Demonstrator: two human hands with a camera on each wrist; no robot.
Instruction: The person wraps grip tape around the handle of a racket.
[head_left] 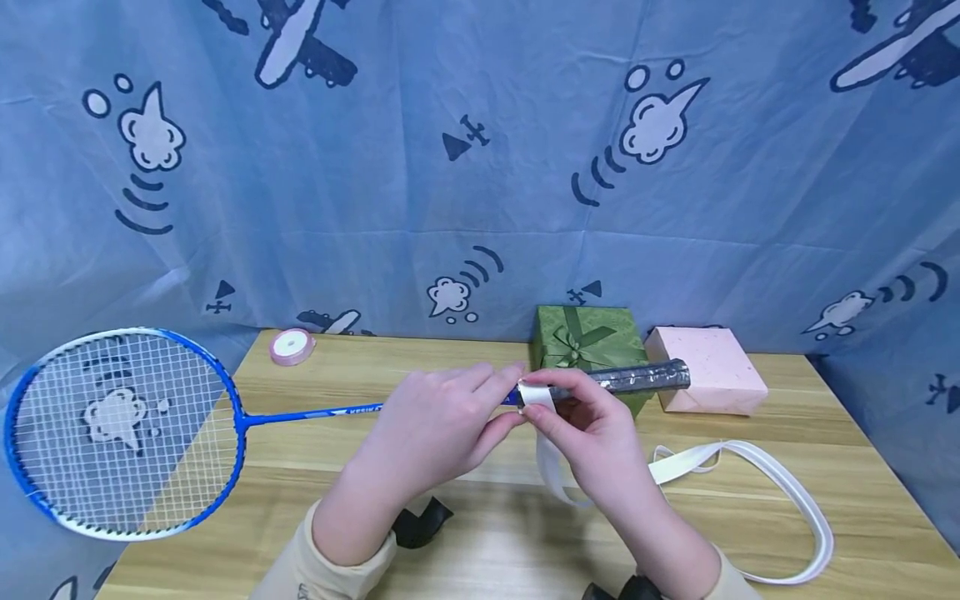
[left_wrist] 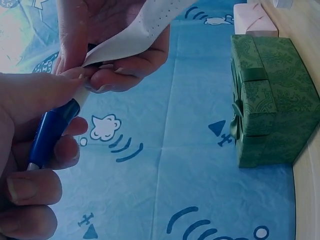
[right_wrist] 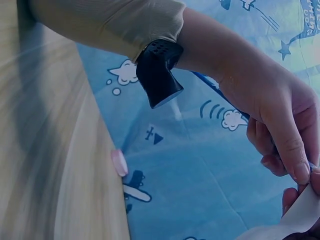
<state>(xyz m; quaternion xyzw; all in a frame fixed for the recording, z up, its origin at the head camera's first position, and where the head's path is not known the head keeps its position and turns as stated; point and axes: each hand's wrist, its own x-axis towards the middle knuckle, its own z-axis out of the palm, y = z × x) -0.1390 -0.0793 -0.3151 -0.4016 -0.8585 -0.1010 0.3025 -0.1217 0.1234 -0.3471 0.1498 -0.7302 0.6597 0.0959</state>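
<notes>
The left hand [head_left: 442, 421] grips the racket [head_left: 311, 414], likely light and stiff, beside its handle [head_left: 637, 377]; the right hand [head_left: 596, 433] pinches white tape [head_left: 549, 462], probably soft, best taken by its edges.

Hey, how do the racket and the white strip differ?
The racket is blue and white with a dark handle; the strip is white and perforated. The racket runs straight; the strip bends into loose curves. Both are held by the person.
</notes>
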